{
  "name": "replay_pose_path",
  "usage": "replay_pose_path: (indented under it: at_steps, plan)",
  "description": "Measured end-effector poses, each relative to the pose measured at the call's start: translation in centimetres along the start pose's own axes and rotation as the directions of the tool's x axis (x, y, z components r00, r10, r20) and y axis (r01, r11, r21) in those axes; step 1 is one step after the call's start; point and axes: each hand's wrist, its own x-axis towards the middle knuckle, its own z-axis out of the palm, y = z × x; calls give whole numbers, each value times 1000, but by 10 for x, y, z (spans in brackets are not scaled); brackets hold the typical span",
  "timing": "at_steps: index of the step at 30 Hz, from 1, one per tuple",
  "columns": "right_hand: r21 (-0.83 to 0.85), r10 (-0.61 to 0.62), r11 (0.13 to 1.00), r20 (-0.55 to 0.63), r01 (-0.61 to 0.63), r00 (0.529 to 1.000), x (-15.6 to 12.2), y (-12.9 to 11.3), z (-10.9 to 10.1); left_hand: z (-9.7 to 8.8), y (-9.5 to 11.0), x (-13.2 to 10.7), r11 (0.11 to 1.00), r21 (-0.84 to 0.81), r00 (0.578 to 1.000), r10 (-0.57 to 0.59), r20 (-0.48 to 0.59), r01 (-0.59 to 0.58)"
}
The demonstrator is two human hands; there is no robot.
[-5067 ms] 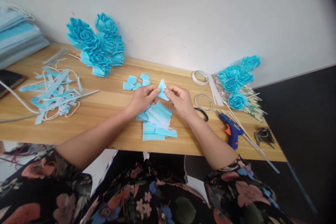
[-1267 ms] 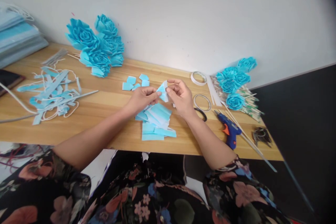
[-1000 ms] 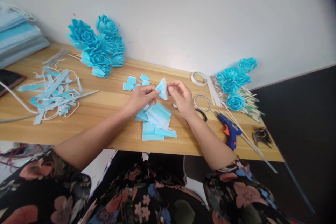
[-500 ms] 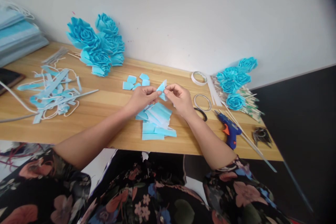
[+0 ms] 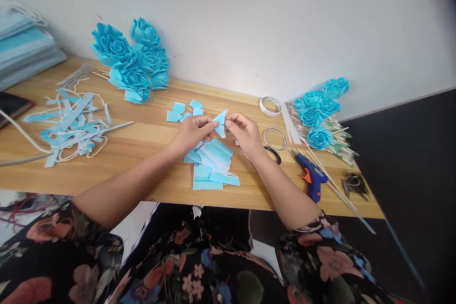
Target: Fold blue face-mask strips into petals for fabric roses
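Note:
My left hand (image 5: pixel 192 134) and my right hand (image 5: pixel 245 134) meet above the wooden table (image 5: pixel 142 161), both pinching a small folded light-blue piece (image 5: pixel 220 122) between fingertips. Directly under the hands lies a pile of cut light-blue rectangles (image 5: pixel 213 164). A few small folded blue pieces (image 5: pixel 184 109) lie just beyond my left hand.
Finished blue flowers (image 5: pixel 130 59) lean on the wall at back left; more on sticks (image 5: pixel 318 111) at right. Trimmed strips and cords (image 5: pixel 71 123) lie at left, stacked masks (image 5: pixel 24 50) far left. Tape rolls (image 5: pixel 273 123), a blue glue gun (image 5: pixel 311 175) and skewers (image 5: pixel 335 180) sit at right.
The folded piece has been turned and pressed between the fingers, dropping slightly lower. Both hands stay in nearly the same spot.

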Motion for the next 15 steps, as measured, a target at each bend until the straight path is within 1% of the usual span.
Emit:
replay_pose_path:
  at_steps: [4, 9, 12, 15]
  plan:
    - [84, 40, 996, 7, -40, 999, 2, 4, 0, -1, -1, 1, 1000, -1, 999, 18, -30, -18]
    - [121, 76, 989, 94, -87, 993, 2, 3, 1, -1, -1, 1, 1000, 1, 999, 13, -36, -13]
    - [127, 63, 989, 121, -79, 991, 2, 2, 2, 0, -1, 1, 1000, 11, 999, 18, -36, -18]
    - [111, 49, 992, 96, -59, 994, 2, 3, 3, 0, -1, 1, 999, 36, 999, 20, -44, -18]
